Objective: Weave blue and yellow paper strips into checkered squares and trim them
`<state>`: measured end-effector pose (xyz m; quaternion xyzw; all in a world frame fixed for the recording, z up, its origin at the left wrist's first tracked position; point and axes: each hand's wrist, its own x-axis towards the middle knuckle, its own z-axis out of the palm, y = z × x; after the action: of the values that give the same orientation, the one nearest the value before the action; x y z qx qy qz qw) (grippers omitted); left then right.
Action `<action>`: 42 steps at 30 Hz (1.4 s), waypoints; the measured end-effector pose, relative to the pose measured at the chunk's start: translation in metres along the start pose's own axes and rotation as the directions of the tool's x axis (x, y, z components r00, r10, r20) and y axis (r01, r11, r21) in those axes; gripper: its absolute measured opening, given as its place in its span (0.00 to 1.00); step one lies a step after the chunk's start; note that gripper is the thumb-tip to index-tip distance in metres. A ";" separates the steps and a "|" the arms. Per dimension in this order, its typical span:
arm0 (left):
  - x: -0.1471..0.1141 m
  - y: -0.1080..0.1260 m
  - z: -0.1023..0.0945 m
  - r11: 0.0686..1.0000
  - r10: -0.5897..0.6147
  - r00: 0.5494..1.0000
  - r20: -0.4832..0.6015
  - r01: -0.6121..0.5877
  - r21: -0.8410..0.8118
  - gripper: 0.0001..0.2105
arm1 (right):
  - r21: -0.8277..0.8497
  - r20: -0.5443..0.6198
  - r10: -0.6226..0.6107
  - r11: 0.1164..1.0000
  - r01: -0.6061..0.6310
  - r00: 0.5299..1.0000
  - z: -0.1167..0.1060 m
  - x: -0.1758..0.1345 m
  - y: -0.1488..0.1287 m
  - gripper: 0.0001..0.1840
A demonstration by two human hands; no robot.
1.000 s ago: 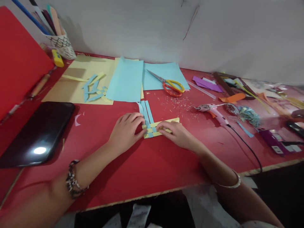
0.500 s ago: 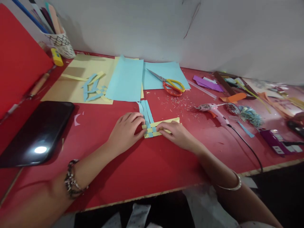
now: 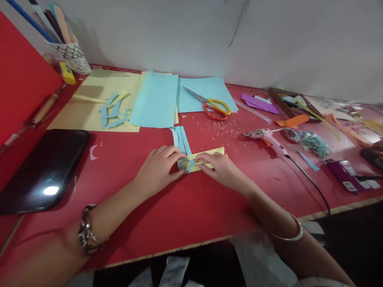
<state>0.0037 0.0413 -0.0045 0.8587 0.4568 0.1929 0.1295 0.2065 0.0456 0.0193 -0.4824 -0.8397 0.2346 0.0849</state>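
On the red table lies a small weave of blue and yellow paper strips (image 3: 192,163). Its blue strips (image 3: 181,140) stretch away from me and its yellow strips (image 3: 214,152) run out to the right. My left hand (image 3: 161,167) is at the weave's left edge, thumb and fingers closed on the woven corner. From the right, my right hand (image 3: 217,167) pinches the yellow strips beside the woven part, its fingertips close to the left ones. The hand covers part of these strips.
Scissors (image 3: 206,104) rest on blue paper sheets (image 3: 158,99) behind the weave. A pink glue gun (image 3: 271,142) with a cord lies to the right. A black phone-like slab (image 3: 44,171) is at left, near loose woven strips (image 3: 113,111) on yellow paper (image 3: 72,115).
My left thumb and fingertips have shifted slightly right, further over the woven corner. My right hand stays almost in place, and the view has moved a little.
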 end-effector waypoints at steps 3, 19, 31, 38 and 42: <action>0.000 -0.002 0.002 1.000 0.016 1.000 -0.006 -0.016 -0.015 0.12 | 0.022 -0.024 -0.039 0.999 0.039 0.999 -0.001 0.000 -0.001 0.10; 0.001 -0.001 0.002 0.999 -0.035 0.999 0.012 0.035 -0.030 0.14 | -0.170 -0.090 -0.249 0.958 0.231 0.964 -0.013 0.014 0.007 0.07; 0.001 -0.002 0.002 1.000 -0.019 1.000 -0.001 0.019 -0.020 0.14 | 0.097 0.099 -0.380 0.923 0.371 0.920 -0.016 0.038 0.021 0.10; 0.001 -0.002 0.003 1.000 0.003 1.000 -0.028 -0.003 0.004 0.13 | 0.100 0.048 -0.322 0.944 0.316 0.946 -0.009 0.036 0.017 0.11; 0.001 -0.002 0.002 1.000 0.002 0.999 -0.032 -0.002 0.007 0.13 | 0.066 0.036 -0.327 0.944 0.324 0.944 -0.007 0.035 0.017 0.10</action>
<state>0.0038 0.0433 -0.0072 0.8563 0.4587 0.2050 0.1192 0.2038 0.0852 0.0145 -0.3288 -0.9022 0.2535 0.1171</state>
